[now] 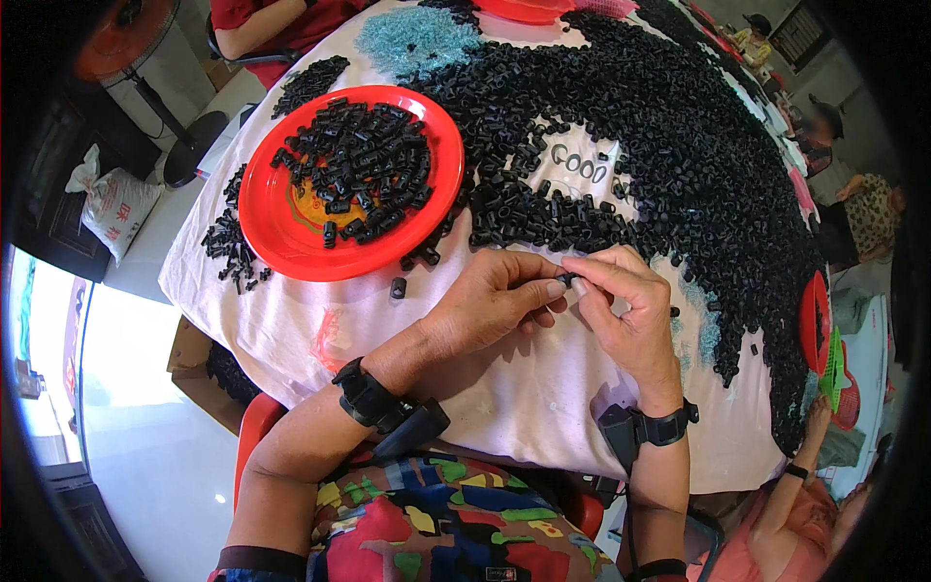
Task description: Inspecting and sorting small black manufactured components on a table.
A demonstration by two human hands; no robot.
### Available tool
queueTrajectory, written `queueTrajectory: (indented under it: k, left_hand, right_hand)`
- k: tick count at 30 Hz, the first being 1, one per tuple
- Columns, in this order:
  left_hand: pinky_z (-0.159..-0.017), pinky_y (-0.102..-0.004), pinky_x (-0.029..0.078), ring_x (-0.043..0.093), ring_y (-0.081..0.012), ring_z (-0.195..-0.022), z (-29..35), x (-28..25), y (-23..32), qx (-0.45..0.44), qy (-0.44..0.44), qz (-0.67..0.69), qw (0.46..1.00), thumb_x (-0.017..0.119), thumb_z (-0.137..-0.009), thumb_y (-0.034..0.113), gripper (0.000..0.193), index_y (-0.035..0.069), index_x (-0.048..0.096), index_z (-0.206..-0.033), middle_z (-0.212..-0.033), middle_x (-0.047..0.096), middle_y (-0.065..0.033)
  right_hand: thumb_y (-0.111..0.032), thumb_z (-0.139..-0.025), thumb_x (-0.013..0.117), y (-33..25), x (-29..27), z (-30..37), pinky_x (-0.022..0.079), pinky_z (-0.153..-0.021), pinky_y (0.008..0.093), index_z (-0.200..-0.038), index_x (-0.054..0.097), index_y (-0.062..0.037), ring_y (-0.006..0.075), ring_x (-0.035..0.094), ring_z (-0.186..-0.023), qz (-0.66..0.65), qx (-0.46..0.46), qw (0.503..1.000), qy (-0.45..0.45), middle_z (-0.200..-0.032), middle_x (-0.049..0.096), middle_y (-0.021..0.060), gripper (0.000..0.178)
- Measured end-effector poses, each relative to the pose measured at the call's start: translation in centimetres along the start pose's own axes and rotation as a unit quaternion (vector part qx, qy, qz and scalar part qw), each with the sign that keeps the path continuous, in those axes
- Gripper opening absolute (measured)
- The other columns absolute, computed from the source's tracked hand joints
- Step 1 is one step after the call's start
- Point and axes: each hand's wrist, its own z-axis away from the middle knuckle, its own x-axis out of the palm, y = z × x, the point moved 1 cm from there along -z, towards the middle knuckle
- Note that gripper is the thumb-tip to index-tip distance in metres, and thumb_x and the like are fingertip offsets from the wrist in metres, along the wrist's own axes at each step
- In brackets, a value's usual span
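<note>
Over the near part of the cloth-covered table, my left hand (pixel 499 299) and my right hand (pixel 626 299) meet at the fingertips. Between them they pinch a small black plastic piece (pixel 566 279), mostly hidden by the fingers. Just beyond lies a broad heap of small black tubular plastic pieces (pixel 621 107), spread over the pale cloth (pixel 485 398). A red plate (pixel 260 209) left of my hands holds a pile of similar black pieces (pixel 378 160). One loose black piece (pixel 398 287) lies on the cloth between the plate and my left hand.
Pale blue small bits (pixel 415 41) are heaped at the far left. Another red dish (pixel 524 10) stands at the far edge. Co-workers sit around the table, one in a red shirt (pixel 320 24) at far left. A fan (pixel 126 44) and white sack (pixel 116 204) stand left.
</note>
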Motion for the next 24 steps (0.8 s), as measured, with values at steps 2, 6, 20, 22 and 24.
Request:
queueTrajectory:
  k: [2,6,20,22,24]
  left_hand:
    - [-0.069,-0.0215,0.052,0.064,-0.0073,-0.080,-0.1,0.0,0.0,0.012,0.021,-0.018,1.000,0.064,-0.103,0.014,0.019,0.000,0.069,-0.115,-0.093,0.071,-0.0025]
    - [-0.068,-0.0222,0.052,0.065,-0.0076,-0.079,-0.3,0.2,-0.3,0.047,0.031,0.005,0.998,0.064,-0.103,0.013,0.019,-0.001,0.069,-0.114,-0.093,0.071,-0.0029]
    - [-0.067,-0.0224,0.054,0.065,-0.0071,-0.078,-0.8,-0.4,-0.5,0.040,0.017,-0.045,0.998,0.062,-0.104,0.014,0.017,0.001,0.068,-0.114,-0.092,0.071,-0.0029]
    - [-0.066,-0.0227,0.054,0.066,-0.0071,-0.078,-0.9,-0.5,-0.8,0.042,0.016,-0.051,0.998,0.063,-0.104,0.014,0.018,0.000,0.068,-0.114,-0.092,0.071,-0.0028]
    - [-0.065,-0.0229,0.054,0.066,-0.0070,-0.078,-1.0,-0.5,-0.9,0.045,0.014,-0.057,0.997,0.063,-0.104,0.014,0.018,0.000,0.068,-0.114,-0.092,0.071,-0.0027]
  right_hand:
    - [0.009,-0.087,0.066,0.3,0.0,0.0,0.053,-0.063,0.0225,-0.113,0.077,-0.0010,0.0128,0.065,-0.082,0.001,-0.015,1.000,0.006,-0.098,0.071,0.0095,0.030]
    - [0.008,-0.088,0.065,0.0,0.1,0.0,0.053,-0.064,0.0232,-0.113,0.076,-0.0006,0.0133,0.066,-0.082,0.000,-0.017,1.000,0.019,-0.097,0.071,0.0099,0.029]
    - [0.002,-0.088,0.070,1.3,0.1,0.4,0.046,-0.063,0.0216,-0.108,0.077,-0.0008,0.0075,0.059,-0.075,-0.072,0.044,0.996,0.017,-0.094,0.071,0.0052,0.022]
    - [0.003,-0.087,0.069,0.8,0.1,0.3,0.047,-0.063,0.0221,-0.108,0.077,-0.0010,0.0081,0.060,-0.075,-0.053,0.031,0.998,0.022,-0.093,0.071,0.0054,0.023]
    - [0.003,-0.087,0.069,0.6,0.2,0.2,0.047,-0.063,0.0225,-0.108,0.077,-0.0012,0.0087,0.060,-0.074,-0.034,0.018,0.999,0.027,-0.093,0.071,0.0055,0.023]
